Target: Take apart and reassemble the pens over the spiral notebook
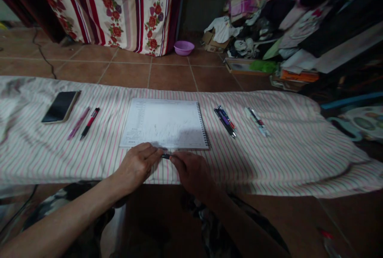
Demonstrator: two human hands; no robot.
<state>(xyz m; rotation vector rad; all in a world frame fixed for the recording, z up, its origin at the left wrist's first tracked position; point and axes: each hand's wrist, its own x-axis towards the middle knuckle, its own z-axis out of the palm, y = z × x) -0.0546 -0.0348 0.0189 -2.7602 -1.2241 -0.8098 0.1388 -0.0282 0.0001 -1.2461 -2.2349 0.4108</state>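
Note:
Between my two hands is a dark pen point(166, 156) with a bit of orange-red, held level just in front of the notebook. My left hand point(140, 165) pinches its left end, and my right hand point(194, 172) closes round the other end, hiding most of it. The spiral notebook point(170, 124) lies open under my fingertips, its page marked with short pen strokes and its wire binding on the right. Several pens point(225, 121) lie bunched right of the notebook. Farther right rest more pens point(258, 122), one of them clear-bodied.
A phone point(61, 107), a pink-purple pen point(78, 123) and a red-and-black pen point(90, 124) lie at the left on the striped cloth point(287, 142). Beyond the table, a purple basin point(184, 48) stands on the tiled floor near a flowered curtain point(119, 10) and piled clothes point(269, 14).

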